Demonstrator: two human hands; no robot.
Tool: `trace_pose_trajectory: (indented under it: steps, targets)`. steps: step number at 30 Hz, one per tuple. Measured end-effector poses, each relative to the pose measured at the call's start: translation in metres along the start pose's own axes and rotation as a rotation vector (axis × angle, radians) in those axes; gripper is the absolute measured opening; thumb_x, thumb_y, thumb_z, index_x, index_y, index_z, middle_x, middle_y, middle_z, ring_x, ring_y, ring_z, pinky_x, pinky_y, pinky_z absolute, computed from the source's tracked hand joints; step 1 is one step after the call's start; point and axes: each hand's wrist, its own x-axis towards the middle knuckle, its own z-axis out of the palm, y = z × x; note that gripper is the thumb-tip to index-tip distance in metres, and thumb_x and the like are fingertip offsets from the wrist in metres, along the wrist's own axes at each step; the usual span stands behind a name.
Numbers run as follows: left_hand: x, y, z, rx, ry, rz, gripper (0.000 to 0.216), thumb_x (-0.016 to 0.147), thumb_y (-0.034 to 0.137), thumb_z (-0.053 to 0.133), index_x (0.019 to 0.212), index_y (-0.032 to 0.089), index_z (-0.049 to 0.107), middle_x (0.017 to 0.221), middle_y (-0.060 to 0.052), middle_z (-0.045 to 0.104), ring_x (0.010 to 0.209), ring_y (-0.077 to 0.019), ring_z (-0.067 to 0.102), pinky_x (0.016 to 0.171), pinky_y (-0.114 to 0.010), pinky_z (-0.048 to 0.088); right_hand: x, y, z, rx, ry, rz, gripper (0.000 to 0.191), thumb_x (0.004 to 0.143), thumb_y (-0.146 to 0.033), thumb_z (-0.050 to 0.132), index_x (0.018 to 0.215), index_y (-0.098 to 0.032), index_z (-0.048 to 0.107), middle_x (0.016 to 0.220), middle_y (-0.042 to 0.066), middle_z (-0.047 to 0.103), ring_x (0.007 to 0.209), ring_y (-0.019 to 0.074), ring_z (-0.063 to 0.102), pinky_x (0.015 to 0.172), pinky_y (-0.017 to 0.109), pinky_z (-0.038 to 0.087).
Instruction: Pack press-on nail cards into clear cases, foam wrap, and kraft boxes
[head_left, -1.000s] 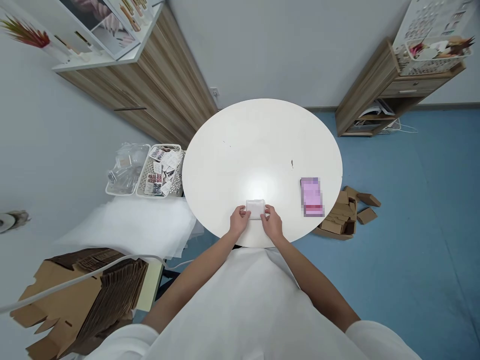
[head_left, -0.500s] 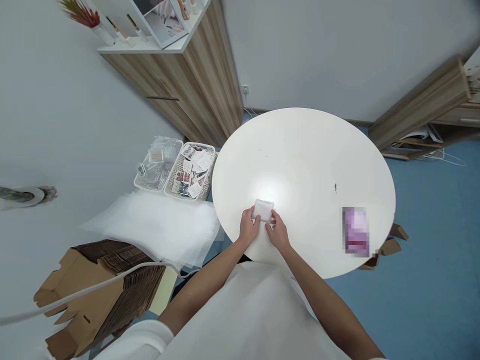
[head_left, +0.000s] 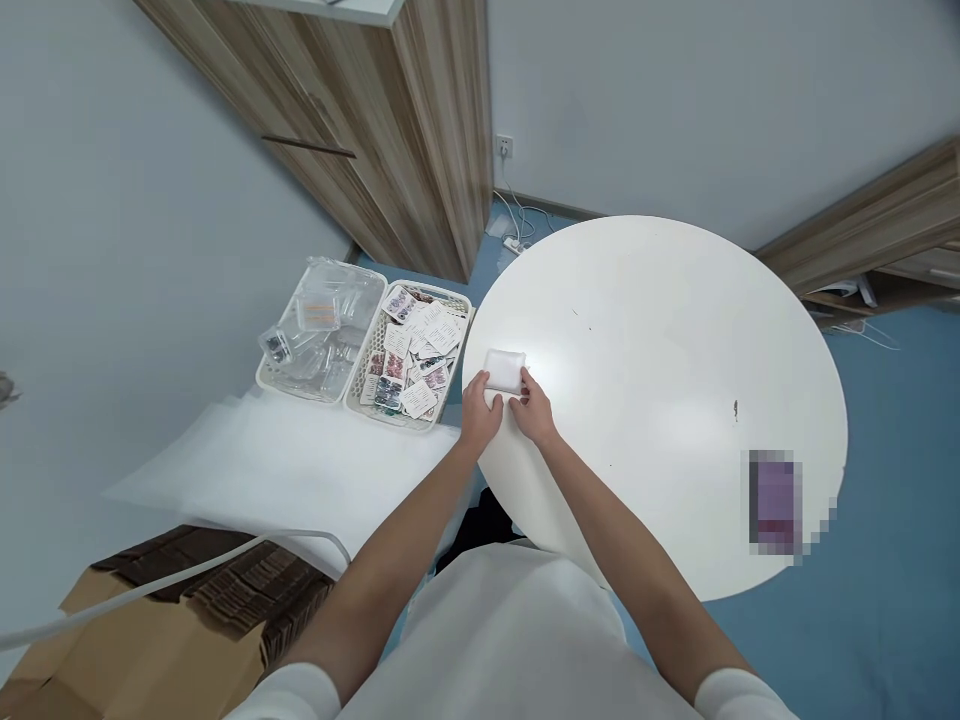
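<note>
A small white packet point(head_left: 505, 370), which looks wrapped in thin foam sheet, is at the near left part of the round white table point(head_left: 645, 300). My left hand point(head_left: 480, 412) grips its near left corner, with the fingers curled at the edge and the thumb below. At the near right corner my right hand point(head_left: 533, 408) holds it in the same way. The wrapping hides whatever is inside the packet.
Left of the table stand a basket of printed cards point(head_left: 412, 350) and a basket of clear plastic packs point(head_left: 322, 325). White foam sheets point(head_left: 300, 460) lie before them, above folded cardboard boxes point(head_left: 165, 640). A blurred purple item point(head_left: 775, 500) is on the table's right. A white cable point(head_left: 150, 595) crosses lower left.
The view has shifted, so the table and baskets look larger and the cabinet top has mostly left the picture. Both hands still hold the packet, which now appears further left and nearer the baskets.
</note>
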Motion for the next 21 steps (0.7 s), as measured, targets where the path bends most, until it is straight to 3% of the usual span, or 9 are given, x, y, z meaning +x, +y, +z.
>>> trace_pose_trajectory:
  steps: [4, 15, 21]
  targets:
    - [0.01, -0.006, -0.001, -0.022, -0.035, 0.018, 0.051, 0.077, 0.021, 0.047, 0.126, 0.019, 0.033, 0.133, -0.01, 0.035, 0.124, -0.0247, 0.03, 0.102, -0.044, 0.026, 0.01, -0.005, 0.005, -0.01, 0.005, -0.003, 0.066, 0.073, -0.023, 0.044, 0.135, -0.021, 0.022, 0.116, 0.008, 0.049, 0.098, 0.0209, 0.049, 0.082, 0.037, 0.044]
    - [0.005, -0.013, 0.002, -0.015, -0.088, 0.136, 0.064, 0.079, 0.022, 0.046, 0.135, 0.019, 0.015, 0.141, -0.012, 0.021, 0.13, -0.0251, 0.018, 0.105, -0.047, 0.018, 0.016, 0.003, 0.008, -0.128, -0.026, -0.056, 0.076, 0.07, -0.02, 0.047, 0.137, -0.022, 0.012, 0.129, 0.01, 0.034, 0.119, 0.027, 0.032, 0.093, 0.048, 0.036]
    - [-0.004, -0.011, -0.002, -0.022, -0.111, 0.151, 0.077, 0.076, 0.024, 0.05, 0.137, 0.017, 0.004, 0.145, -0.014, 0.006, 0.133, -0.0277, 0.007, 0.106, -0.048, 0.015, -0.002, 0.005, 0.001, -0.183, 0.021, -0.129, 0.08, 0.071, -0.021, 0.048, 0.137, -0.021, 0.004, 0.14, 0.009, 0.02, 0.127, 0.0254, 0.022, 0.098, 0.046, 0.031]
